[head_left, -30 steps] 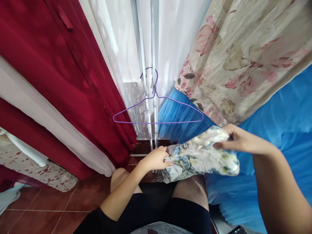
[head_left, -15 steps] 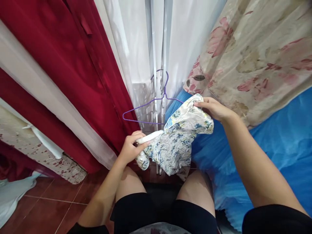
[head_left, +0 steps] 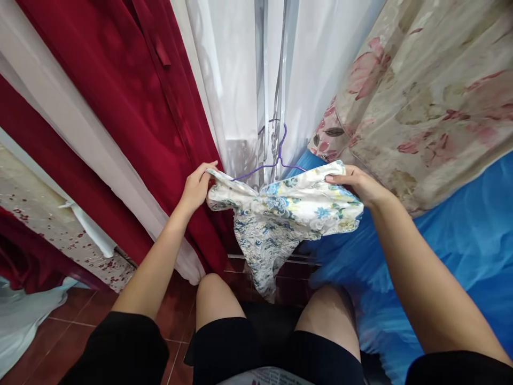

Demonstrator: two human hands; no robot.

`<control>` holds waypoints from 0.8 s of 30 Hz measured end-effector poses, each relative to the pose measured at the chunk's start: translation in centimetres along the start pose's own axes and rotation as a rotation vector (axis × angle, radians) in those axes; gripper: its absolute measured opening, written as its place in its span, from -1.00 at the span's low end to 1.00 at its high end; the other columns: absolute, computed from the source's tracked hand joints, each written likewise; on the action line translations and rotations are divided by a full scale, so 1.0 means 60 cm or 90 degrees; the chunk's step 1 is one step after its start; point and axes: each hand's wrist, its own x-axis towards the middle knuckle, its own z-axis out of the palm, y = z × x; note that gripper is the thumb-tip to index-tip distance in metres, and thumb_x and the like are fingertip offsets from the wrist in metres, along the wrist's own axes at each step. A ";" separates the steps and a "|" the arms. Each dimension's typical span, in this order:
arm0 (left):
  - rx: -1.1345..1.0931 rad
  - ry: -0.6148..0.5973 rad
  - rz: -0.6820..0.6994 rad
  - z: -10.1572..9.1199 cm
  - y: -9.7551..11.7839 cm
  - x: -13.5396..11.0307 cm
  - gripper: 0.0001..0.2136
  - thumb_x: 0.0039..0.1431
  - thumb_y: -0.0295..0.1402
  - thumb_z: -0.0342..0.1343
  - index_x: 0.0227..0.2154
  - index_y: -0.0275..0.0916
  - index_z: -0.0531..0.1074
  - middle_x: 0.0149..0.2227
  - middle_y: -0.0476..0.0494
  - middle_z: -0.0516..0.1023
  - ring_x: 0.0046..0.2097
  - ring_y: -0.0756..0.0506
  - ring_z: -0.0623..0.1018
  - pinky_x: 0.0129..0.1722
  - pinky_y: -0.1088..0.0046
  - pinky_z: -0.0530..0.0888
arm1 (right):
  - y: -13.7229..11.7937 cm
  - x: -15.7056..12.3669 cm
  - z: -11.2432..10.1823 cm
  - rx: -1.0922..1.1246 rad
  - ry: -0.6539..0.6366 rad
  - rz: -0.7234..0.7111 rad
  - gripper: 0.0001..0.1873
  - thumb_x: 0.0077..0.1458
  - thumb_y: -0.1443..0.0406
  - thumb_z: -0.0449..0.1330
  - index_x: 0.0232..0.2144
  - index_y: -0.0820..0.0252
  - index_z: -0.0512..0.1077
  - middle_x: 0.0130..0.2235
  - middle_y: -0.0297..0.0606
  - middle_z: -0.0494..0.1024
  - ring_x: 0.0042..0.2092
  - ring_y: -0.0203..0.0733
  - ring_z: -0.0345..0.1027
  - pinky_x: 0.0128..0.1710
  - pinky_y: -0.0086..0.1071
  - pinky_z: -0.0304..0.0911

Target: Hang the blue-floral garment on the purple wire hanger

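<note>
A white blouse (head_left: 280, 214) with a blue and yellow floral print hangs from a purple hanger (head_left: 281, 155) in front of me. My left hand (head_left: 198, 184) pinches the blouse's neckline at the left shoulder. Opposite it, my right hand (head_left: 355, 181) grips the right shoulder, thumb on top of the fabric. Between the hands the neckline dips in a shallow V, and the gathered lower part hangs down to a narrow point. The hanger's hook and upper arms show above the neckline; its lower bar is hidden behind the cloth.
Red fabric (head_left: 136, 107) and white drapes (head_left: 236, 75) hang at the left and centre. On the right are a beige floral cloth (head_left: 433, 96) and blue tulle (head_left: 449, 256). Below lies a red tiled floor (head_left: 76, 334), with my knees close beneath the blouse.
My left hand has moved up and left, spreading the left shoulder over the hanger's left arm. The blouse now lies wider and more level. My right hand keeps its grip.
</note>
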 end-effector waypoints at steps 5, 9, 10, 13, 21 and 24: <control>0.036 0.107 -0.063 0.043 0.037 0.020 -0.77 0.07 -0.33 0.27 -0.20 -0.23 0.46 -0.13 -0.14 0.58 -0.40 0.02 0.45 -0.36 0.50 0.36 | 0.043 -0.030 -0.006 -0.076 -0.010 -0.083 -0.56 -0.19 0.17 0.54 -0.22 0.16 0.58 -0.28 -0.31 0.64 -0.28 -0.20 0.50 -0.29 -0.38 0.40; 0.023 0.135 -0.031 0.053 0.066 0.001 -0.71 0.28 -0.21 0.11 -0.52 -0.23 0.36 -0.54 0.01 0.36 -0.48 0.01 0.33 -0.45 0.47 0.23 | 0.087 -0.056 -0.024 -0.117 0.084 -0.149 -0.64 -0.02 0.02 0.43 -0.47 0.19 0.53 -0.51 -0.41 0.46 -0.49 -0.34 0.24 -0.51 -0.48 0.14; 0.028 0.129 -0.005 0.054 0.077 -0.002 -0.64 0.33 -0.16 0.06 -0.55 -0.23 0.34 -0.57 0.02 0.30 -0.49 0.00 0.30 -0.46 0.46 0.20 | 0.091 -0.060 -0.026 -0.107 0.111 -0.163 -0.63 0.00 0.01 0.41 -0.50 0.18 0.52 -0.54 -0.42 0.43 -0.52 -0.34 0.19 -0.53 -0.47 0.10; 0.082 0.111 0.076 0.054 0.123 0.005 -0.63 0.33 -0.09 0.07 -0.50 -0.24 0.43 -0.54 -0.01 0.36 -0.45 -0.02 0.33 -0.40 0.44 0.23 | 0.082 -0.065 -0.029 -0.036 0.223 -0.211 -0.67 -0.03 0.03 0.42 -0.44 0.16 0.53 -0.53 -0.40 0.44 -0.51 -0.28 0.21 -0.49 -0.41 0.12; 0.198 -0.005 0.254 0.099 0.151 0.045 -0.77 0.21 -0.12 0.22 -0.36 -0.19 0.54 -0.39 -0.10 0.46 -0.24 -0.16 0.41 -0.12 0.26 0.35 | 0.130 -0.183 0.000 0.162 0.484 -0.244 -0.77 -0.18 0.18 0.46 -0.58 0.10 0.49 -0.57 -0.34 0.40 -0.56 -0.21 0.18 -0.55 -0.32 0.11; 0.100 0.085 0.255 0.122 0.094 0.022 -0.67 0.31 -0.07 0.08 -0.45 -0.18 0.44 -0.41 -0.11 0.44 -0.20 -0.17 0.41 -0.04 0.22 0.36 | 0.194 -0.273 0.030 0.125 0.292 -0.206 -0.68 -0.04 -0.05 0.33 -0.49 0.02 0.59 -0.50 -0.16 0.52 -0.38 0.08 0.44 -0.35 -0.08 0.37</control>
